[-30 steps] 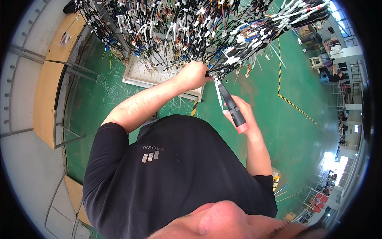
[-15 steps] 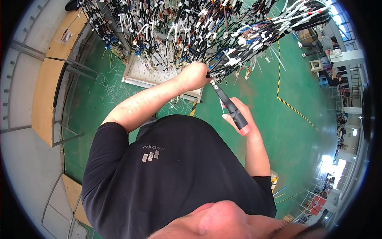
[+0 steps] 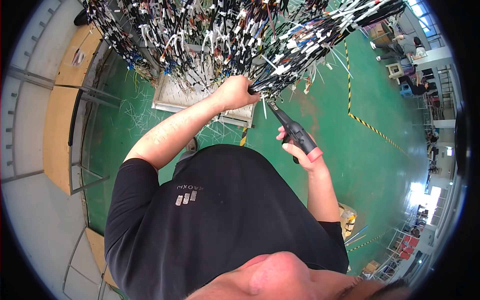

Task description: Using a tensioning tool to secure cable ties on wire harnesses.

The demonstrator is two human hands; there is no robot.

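Where wires (image 3: 286,65) bristle, tapered tool (image 3: 295,131) — black

Workshop surroundings: a green floor (image 3: 335,175) spreading below and right of the right grip (image 3: 301,156), and a pale wall (image 3: 25,125) far left of the left grip (image 3: 239,94).

Well left of the left grip, a wooden tabletop (image 3: 62,135) stands in front of the wall; above it, another wooden board (image 3: 70,72) bears a clear packet (image 3: 78,57). Thin pale strips (image 3: 140,112) litter the floor nearer that grip. Up and right of the right grip run a black-and-yellow line (image 3: 349,114), a white stool (image 3: 395,70), a blue stool (image 3: 405,90) and two distant people (image 3: 409,46). Red items (image 3: 409,245) sit far to its lower right.
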